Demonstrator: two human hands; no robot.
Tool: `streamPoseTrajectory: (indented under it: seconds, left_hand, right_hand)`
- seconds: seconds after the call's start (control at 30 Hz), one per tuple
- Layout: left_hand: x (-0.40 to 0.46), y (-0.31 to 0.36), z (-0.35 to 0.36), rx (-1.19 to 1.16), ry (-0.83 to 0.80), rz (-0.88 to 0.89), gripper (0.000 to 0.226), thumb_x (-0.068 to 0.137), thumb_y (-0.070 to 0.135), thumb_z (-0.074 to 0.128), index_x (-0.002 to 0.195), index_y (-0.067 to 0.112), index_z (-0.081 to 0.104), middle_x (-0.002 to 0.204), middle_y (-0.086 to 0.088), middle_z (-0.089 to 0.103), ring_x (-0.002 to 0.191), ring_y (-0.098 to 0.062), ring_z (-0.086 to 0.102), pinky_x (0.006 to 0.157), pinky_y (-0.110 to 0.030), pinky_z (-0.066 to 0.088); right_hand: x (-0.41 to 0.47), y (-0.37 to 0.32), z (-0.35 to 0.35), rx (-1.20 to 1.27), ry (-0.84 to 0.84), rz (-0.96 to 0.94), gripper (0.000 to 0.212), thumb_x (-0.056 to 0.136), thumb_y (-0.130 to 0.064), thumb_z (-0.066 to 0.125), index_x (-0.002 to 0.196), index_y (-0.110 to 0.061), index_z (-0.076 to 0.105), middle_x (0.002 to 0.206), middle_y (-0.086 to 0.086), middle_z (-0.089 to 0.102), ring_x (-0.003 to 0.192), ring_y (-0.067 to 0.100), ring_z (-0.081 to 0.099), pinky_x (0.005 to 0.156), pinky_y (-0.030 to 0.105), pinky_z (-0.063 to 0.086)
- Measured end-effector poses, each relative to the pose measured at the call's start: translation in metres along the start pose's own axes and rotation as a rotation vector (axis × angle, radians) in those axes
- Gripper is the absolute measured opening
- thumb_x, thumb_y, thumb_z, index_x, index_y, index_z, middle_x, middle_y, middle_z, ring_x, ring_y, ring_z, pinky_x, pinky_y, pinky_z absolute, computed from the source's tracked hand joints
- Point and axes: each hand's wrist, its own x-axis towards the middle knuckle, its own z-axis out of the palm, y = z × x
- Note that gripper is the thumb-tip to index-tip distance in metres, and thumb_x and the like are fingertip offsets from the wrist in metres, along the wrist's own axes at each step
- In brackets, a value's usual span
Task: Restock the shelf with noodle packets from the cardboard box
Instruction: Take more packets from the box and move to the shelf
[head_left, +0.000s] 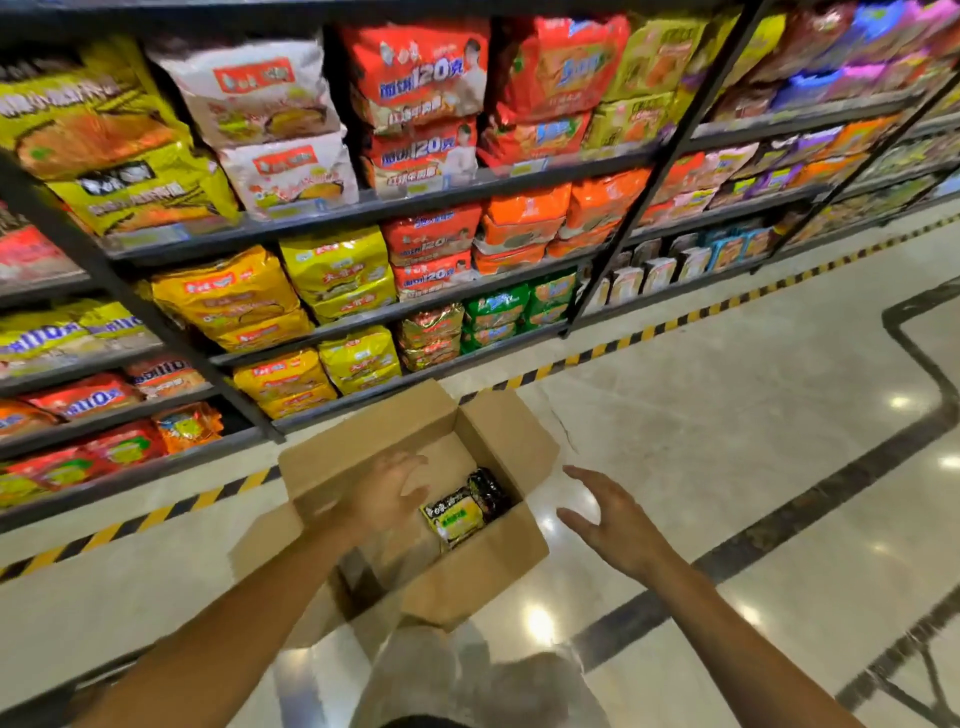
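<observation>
Noodle packet (461, 512): lies flat on the bottom of the cardboard box, against its right-hand wall; yellow and black, face up. Its long axis runs on a diagonal, one end pointing toward the shelf and to the right, the other toward the person and to the left. The far end is dark and glossy; it may be a second packet overlapping the first, but the blur does not let me tell.
Cardboard box (488, 566): stands open on the floor just in front of the shelf, flaps folded outward, turned at an angle to the shelf edge. Most of its bottom shows bare.
Left hand (387, 493): reaches into the box opening, fingers spread and slightly bent, holding nothing; the fingertips are just beside the packet's left edge, and contact cannot be made out.
Right hand (608, 517): hangs outside the box, beyond its right wall, palm turned toward the box, fingers straight and apart, thumb out, holding nothing.
Shelf (426, 195): dark metal tiers filled with stacked noodle multipacks in yellow, red, orange, white and green.
Floor (753, 415): glossy pale tile with dark inlaid bands; a yellow-and-black striped line runs along the shelf foot.
</observation>
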Motion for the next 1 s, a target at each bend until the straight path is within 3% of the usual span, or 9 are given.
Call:
streamPoseTrajectory:
  seconds: [0.1, 0.23, 0.37, 0.43, 0.53, 0.67, 0.77, 0.87, 1.0]
  left_hand:
    - [0.026, -0.021, 0.027, -0.156, -0.037, -0.142, 0.055, 0.094, 0.052, 0.053, 0.142, 0.027, 0.046, 0.145, 0.003, 0.047, 0.13, -0.02, 0.047, 0.106, -0.033, 0.041]
    - [0.072, -0.056, 0.075, -0.244, 0.016, -0.241, 0.086, 0.076, 0.073, 0.029, 0.144, 0.023, 0.046, 0.145, -0.001, 0.048, 0.133, -0.017, 0.044, 0.102, -0.017, 0.031]
    - [0.123, -0.09, 0.138, -0.24, 0.007, -0.297, 0.067, 0.085, 0.072, 0.042, 0.14, 0.034, 0.046, 0.141, 0.004, 0.049, 0.13, -0.017, 0.047, 0.1, -0.015, 0.031]
    - [0.159, -0.12, 0.186, -0.256, -0.021, -0.345, 0.057, 0.088, 0.066, 0.046, 0.138, 0.038, 0.046, 0.141, 0.005, 0.05, 0.128, -0.018, 0.05, 0.103, -0.026, 0.04]
    - [0.206, -0.165, 0.263, -0.242, -0.09, -0.462, 0.063, 0.084, 0.067, 0.041, 0.141, 0.04, 0.043, 0.144, 0.008, 0.051, 0.13, -0.016, 0.05, 0.105, -0.041, 0.044]
    - [0.258, -0.202, 0.35, -0.304, -0.152, -0.54, 0.057, 0.094, 0.044, 0.059, 0.145, 0.023, 0.043, 0.143, -0.002, 0.052, 0.128, -0.022, 0.051, 0.101, -0.029, 0.041]
    - [0.287, -0.23, 0.407, -0.351, -0.181, -0.602, 0.068, 0.084, 0.056, 0.057, 0.143, 0.024, 0.045, 0.137, -0.002, 0.056, 0.12, -0.022, 0.055, 0.093, -0.031, 0.046]
    - [0.318, -0.253, 0.456, -0.397, -0.191, -0.681, 0.068, 0.088, 0.05, 0.06, 0.146, 0.021, 0.04, 0.141, -0.004, 0.053, 0.126, -0.024, 0.052, 0.092, -0.03, 0.045]
    - [0.355, -0.267, 0.505, -0.558, -0.133, -0.865, 0.079, 0.091, 0.041, 0.065, 0.153, 0.009, 0.026, 0.153, -0.01, 0.039, 0.137, -0.026, 0.042, 0.101, -0.027, 0.039]
  right_hand:
    - [0.045, 0.02, 0.02, 0.022, -0.071, 0.012, 0.058, 0.095, -0.044, 0.06, 0.147, -0.036, 0.037, 0.149, -0.012, 0.044, 0.136, 0.01, 0.041, 0.111, 0.024, 0.033]
    - [0.118, 0.065, 0.067, 0.017, -0.157, 0.043, 0.058, 0.094, -0.041, 0.062, 0.146, -0.034, 0.038, 0.15, -0.011, 0.045, 0.136, 0.009, 0.042, 0.11, 0.021, 0.034]
    - [0.184, 0.114, 0.121, 0.001, -0.191, 0.064, 0.059, 0.095, -0.038, 0.062, 0.148, -0.03, 0.038, 0.147, -0.007, 0.046, 0.132, 0.008, 0.043, 0.101, 0.012, 0.03]
    - [0.221, 0.144, 0.155, -0.002, -0.211, 0.037, 0.057, 0.095, -0.037, 0.061, 0.147, -0.032, 0.037, 0.144, -0.008, 0.049, 0.131, 0.008, 0.043, 0.099, 0.011, 0.031]
    - [0.265, 0.192, 0.21, -0.014, -0.253, 0.016, 0.057, 0.096, -0.036, 0.061, 0.148, -0.03, 0.038, 0.144, -0.008, 0.049, 0.133, 0.009, 0.042, 0.101, 0.012, 0.03]
    - [0.309, 0.254, 0.279, -0.062, -0.3, -0.016, 0.059, 0.095, -0.035, 0.061, 0.149, -0.031, 0.037, 0.146, -0.009, 0.046, 0.135, 0.008, 0.039, 0.102, 0.01, 0.027]
    - [0.333, 0.292, 0.318, -0.069, -0.342, -0.047, 0.058, 0.096, -0.043, 0.056, 0.149, -0.039, 0.032, 0.141, -0.022, 0.04, 0.134, 0.001, 0.033, 0.099, 0.012, 0.028]
    - [0.352, 0.326, 0.35, 0.005, -0.379, -0.049, 0.058, 0.093, -0.053, 0.05, 0.146, -0.05, 0.028, 0.136, -0.036, 0.03, 0.126, -0.014, 0.026, 0.098, 0.014, 0.027]
    - [0.369, 0.351, 0.383, 0.011, -0.351, -0.028, 0.062, 0.093, -0.041, 0.062, 0.147, -0.046, 0.033, 0.147, -0.021, 0.04, 0.134, -0.001, 0.035, 0.104, 0.024, 0.035]
